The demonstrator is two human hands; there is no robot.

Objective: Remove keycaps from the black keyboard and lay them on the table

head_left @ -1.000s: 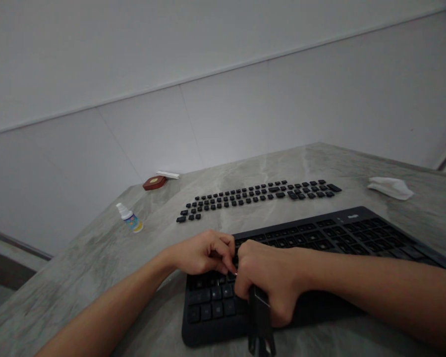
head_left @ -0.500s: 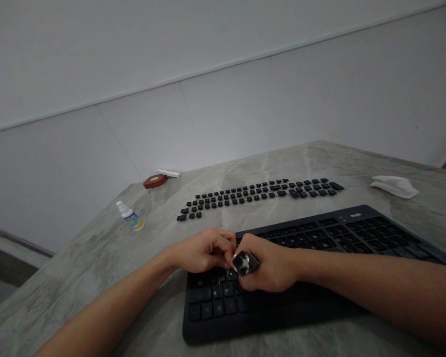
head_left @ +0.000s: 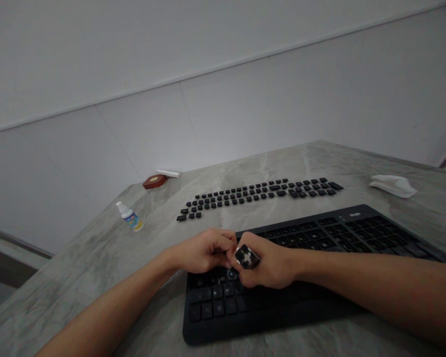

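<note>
A black keyboard (head_left: 267, 312) lies at a slant on the grey table, many of its key positions bare. My right hand (head_left: 269, 263) is closed in a fist above its left part, gripping a tool (head_left: 247, 257) whose dark, shiny end with a pale cross mark points up at me. The tool's lower part is hidden by the hand. My left hand (head_left: 208, 250) touches my right hand, fingertips pinched together low over the keys; what they hold, if anything, is hidden. Several keycaps (head_left: 207, 308) still sit on the keyboard's lower left.
Behind the keyboard, loose black keycaps (head_left: 241, 201) lie in rows. A small spray bottle (head_left: 130, 217) lies to the left. Farther back are a red-brown case (head_left: 154, 182) and a white strip-shaped thing (head_left: 168, 173). A folded white cloth or tissue (head_left: 394, 185) rests at the right.
The tool's end in my right hand has tilted and shifted slightly up and to the right. My left hand stays almost in place.
</note>
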